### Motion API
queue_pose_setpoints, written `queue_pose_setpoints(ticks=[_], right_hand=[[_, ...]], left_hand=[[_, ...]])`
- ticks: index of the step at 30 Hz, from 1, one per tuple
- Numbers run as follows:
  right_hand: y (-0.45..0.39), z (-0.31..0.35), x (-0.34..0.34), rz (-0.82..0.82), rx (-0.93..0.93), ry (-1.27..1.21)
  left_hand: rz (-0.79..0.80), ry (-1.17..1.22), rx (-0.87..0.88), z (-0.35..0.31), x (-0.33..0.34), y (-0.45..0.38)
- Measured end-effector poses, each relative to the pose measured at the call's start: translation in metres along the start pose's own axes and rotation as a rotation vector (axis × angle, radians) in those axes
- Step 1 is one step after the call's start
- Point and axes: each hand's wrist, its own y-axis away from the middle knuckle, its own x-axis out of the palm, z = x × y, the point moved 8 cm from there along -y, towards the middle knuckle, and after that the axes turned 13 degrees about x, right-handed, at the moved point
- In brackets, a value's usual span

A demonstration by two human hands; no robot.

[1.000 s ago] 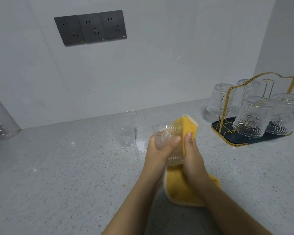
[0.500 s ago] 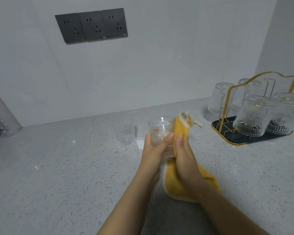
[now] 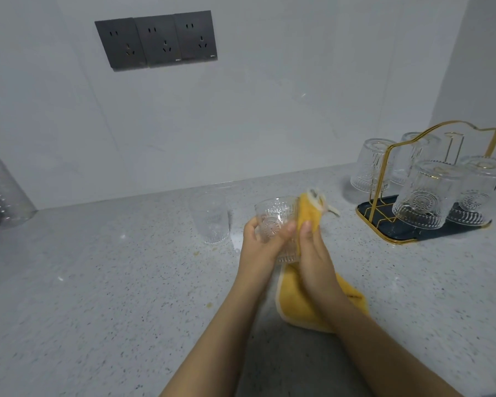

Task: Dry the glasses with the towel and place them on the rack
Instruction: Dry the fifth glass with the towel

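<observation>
Person drying a glass over a speckled grey counter (image 3: 98,282).

At right, a gold rack (image 3: 430,196) holds upturned glasses. The right hand (image 3: 315,253) presses a yellow towel (image 3: 304,305) against a patterned glass (image 3: 275,219) gripped by the left hand (image 3: 258,242); another glass (image 3: 209,219) stands nearby.

glass (image 3: 275,222): clear, embossed pattern | towel (image 3: 298,308): yellow fluffy cloth, pale trim | rack (image 3: 384,202): shiny gold metal wire, dark glossy tray | counter (image 3: 98,282): grey speckled stone, smooth | sockets (image 3: 155,41): dark matt plastic
</observation>
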Motion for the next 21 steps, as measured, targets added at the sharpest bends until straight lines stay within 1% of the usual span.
queue_pose_setpoints(ticks=[2, 3, 4, 7, 10, 12, 14, 16, 19, 21], right_hand=[[-0.01, -0.017, -0.008, -0.003, 0.2, -0.102], [-0.01, -0.021, -0.011, -0.009, 0.236, -0.11], [-0.006, -0.019, -0.011, -0.011, 0.229, -0.108], [0.009, -0.005, -0.002, 0.006, 0.089, -0.066], [0.015, 0.004, 0.003, -0.026, -0.07, 0.044], [0.011, 0.004, 0.002, -0.046, -0.087, 0.075], [0.009, 0.004, -0.002, -0.04, -0.022, 0.041], [0.005, -0.002, -0.005, -0.02, 0.072, -0.018], [-0.001, -0.014, -0.005, 0.006, 0.208, -0.059], [-0.001, -0.02, -0.003, 0.03, 0.267, -0.084]], left_hand=[[0.014, 0.015, 0.007, 0.002, 0.004, 0.0], [0.027, 0.024, 0.009, 0.001, 0.007, 0.001], [0.029, 0.049, 0.016, -0.001, 0.009, 0.001], [0.008, 0.1, 0.022, -0.01, 0.006, 0.001], [-0.033, 0.005, 0.02, -0.011, -0.002, -0.001], [-0.03, -0.044, 0.007, -0.009, -0.003, 0.0], [-0.01, -0.061, -0.014, -0.007, 0.001, 0.004], [-0.002, -0.063, 0.005, -0.012, 0.005, 0.007], [-0.041, -0.05, 0.034, -0.007, 0.003, 0.003], [-0.071, 0.008, 0.028, -0.007, 0.001, 0.003]])
